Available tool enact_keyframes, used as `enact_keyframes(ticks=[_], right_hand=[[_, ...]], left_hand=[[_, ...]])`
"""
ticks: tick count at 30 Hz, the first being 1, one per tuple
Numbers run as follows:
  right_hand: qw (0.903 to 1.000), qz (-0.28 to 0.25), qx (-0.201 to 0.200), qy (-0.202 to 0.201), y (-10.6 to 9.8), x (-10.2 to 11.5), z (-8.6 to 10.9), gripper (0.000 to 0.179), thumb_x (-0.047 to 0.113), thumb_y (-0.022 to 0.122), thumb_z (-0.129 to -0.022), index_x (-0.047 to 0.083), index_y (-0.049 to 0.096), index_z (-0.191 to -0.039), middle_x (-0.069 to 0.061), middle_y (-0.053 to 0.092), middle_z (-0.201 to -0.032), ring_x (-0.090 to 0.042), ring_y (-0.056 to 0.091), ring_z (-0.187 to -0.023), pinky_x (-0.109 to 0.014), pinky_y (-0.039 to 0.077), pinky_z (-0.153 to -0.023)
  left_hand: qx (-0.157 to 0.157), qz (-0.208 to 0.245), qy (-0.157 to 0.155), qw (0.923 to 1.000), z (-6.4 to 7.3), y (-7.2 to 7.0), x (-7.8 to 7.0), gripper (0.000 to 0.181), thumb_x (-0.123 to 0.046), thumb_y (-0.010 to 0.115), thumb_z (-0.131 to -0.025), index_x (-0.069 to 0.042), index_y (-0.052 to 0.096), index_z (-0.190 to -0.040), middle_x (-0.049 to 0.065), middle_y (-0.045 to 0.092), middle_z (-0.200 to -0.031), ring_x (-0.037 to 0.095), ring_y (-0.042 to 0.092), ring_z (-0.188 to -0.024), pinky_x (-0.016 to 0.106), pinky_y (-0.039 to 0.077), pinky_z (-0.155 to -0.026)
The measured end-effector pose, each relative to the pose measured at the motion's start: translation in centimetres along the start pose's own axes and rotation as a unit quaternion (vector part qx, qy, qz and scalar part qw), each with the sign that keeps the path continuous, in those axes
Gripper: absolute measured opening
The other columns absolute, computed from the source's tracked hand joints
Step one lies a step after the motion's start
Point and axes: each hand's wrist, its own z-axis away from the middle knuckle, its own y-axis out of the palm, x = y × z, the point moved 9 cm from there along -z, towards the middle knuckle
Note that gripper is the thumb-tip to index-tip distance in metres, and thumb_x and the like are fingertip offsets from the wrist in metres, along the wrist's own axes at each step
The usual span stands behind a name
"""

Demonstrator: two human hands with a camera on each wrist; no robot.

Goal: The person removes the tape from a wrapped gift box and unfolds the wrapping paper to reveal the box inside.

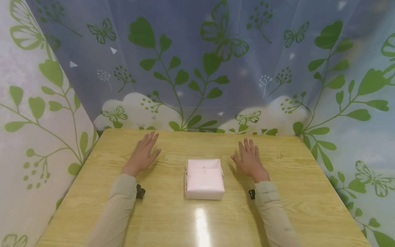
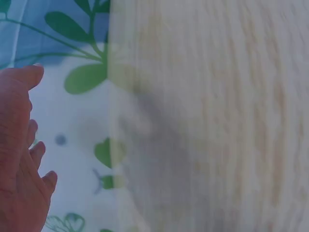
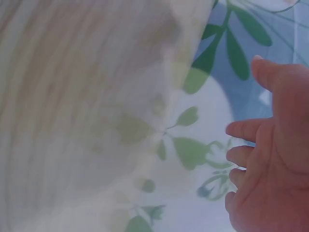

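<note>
Flanking pale pink box on wood-grain table, both grips apart.
Left hand at box's ten o'clock, right hand at two; fingers extended, thumbs spread.

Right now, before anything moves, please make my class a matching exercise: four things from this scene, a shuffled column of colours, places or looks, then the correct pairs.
Things:
1. left hand
2. backdrop
3. box
4. table

Descriptions:
A. pale pink
B. yellowish, wood-grained
C. left of the box, holding nothing
D. printed with green leaves and butterflies

Pairs: 1-C, 2-D, 3-A, 4-B
</note>
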Motion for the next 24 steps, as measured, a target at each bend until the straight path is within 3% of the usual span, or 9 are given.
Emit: enact_keyframes(ticks=[6,12,18,24], right_hand=[[0.9987,-0.015,-0.012,-0.047,-1.3,2.5,0.6,0.067,0.037,0.051,-0.107,-0.005,0.032,-0.156,-0.032,0.013,-0.165,-0.048,-0.001,-0.154,-0.066,0.0,-0.124],[0.9939,-0.041,-0.03,-0.098,-2.5,4.9,1.1,0.053,0.026,0.057,-0.105,-0.005,0.048,-0.147,-0.031,0.034,-0.158,-0.05,0.017,-0.15,-0.065,0.014,-0.122],[0.9897,-0.069,-0.026,-0.122,-3.0,6.9,1.7,0.048,0.025,0.058,-0.105,-0.002,0.052,-0.144,-0.025,0.042,-0.155,-0.046,0.026,-0.149,-0.062,0.028,-0.12],[0.9844,-0.087,-0.019,-0.152,-2.7,9.1,2.3,0.047,0.027,0.059,-0.105,0.0,0.055,-0.143,-0.02,0.048,-0.152,-0.041,0.032,-0.148,-0.059,0.033,-0.119]], left_hand=[[0.011,0.043,0.02,0.9988,0.0,-1.0,-3.2,0.069,-0.039,0.048,-0.108,-0.008,0.021,-0.163,0.018,0.021,-0.168,0.041,0.015,-0.155,0.062,0.017,-0.124],[0.019,0.05,0.054,0.9971,-0.1,-1.5,-7.1,0.062,-0.036,0.052,-0.106,-0.007,0.035,-0.158,0.017,0.034,-0.163,0.039,0.027,-0.152,0.059,0.025,-0.123],[0.03,0.045,0.095,0.994,0.2,-0.8,-10.5,0.06,-0.039,0.054,-0.105,-0.008,0.042,-0.155,0.014,0.04,-0.161,0.037,0.032,-0.151,0.058,0.028,-0.122],[0.067,0.035,0.115,0.9905,0.7,1.1,-13.2,0.067,-0.046,0.057,-0.102,-0.009,0.041,-0.156,0.01,0.038,-0.163,0.033,0.028,-0.153,0.054,0.023,-0.125]])
